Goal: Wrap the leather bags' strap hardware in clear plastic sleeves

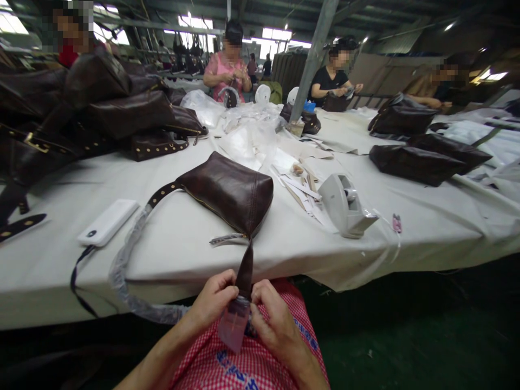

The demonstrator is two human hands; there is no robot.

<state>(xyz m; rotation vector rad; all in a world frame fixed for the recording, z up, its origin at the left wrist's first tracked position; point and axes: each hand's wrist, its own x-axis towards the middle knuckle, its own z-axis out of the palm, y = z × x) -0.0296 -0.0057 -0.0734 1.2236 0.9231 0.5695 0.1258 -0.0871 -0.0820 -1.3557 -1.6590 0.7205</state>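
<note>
**Leather Bag on Table: Both Hands at Strap End**

The dark brown leather bag (231, 189) lies on its side on the white table cover (304, 252), near the front edge; its short leather strap (245, 271) extends from the near corner, over the table edge, to the hands above the checked apron (195, 365); clear plastic film (233, 330) covers the strap's lower end. The left hand (215, 298) pinches the strap's left edge between thumb and fingers; the right hand (272, 317) has its fingers curled narrow at the opposite edge, gripping at the film. A long film-wrapped strap (125, 265) leaves the bag's left end, curves past the table edge and passes behind the left forearm; a wrapped zipper pull (227, 239) rests beside the near corner. A white power bank (109, 222) lies to the left; a grey tape dispenser (345, 208) stands to the right; further brown bags (134, 114) are piled at the far left.
</note>
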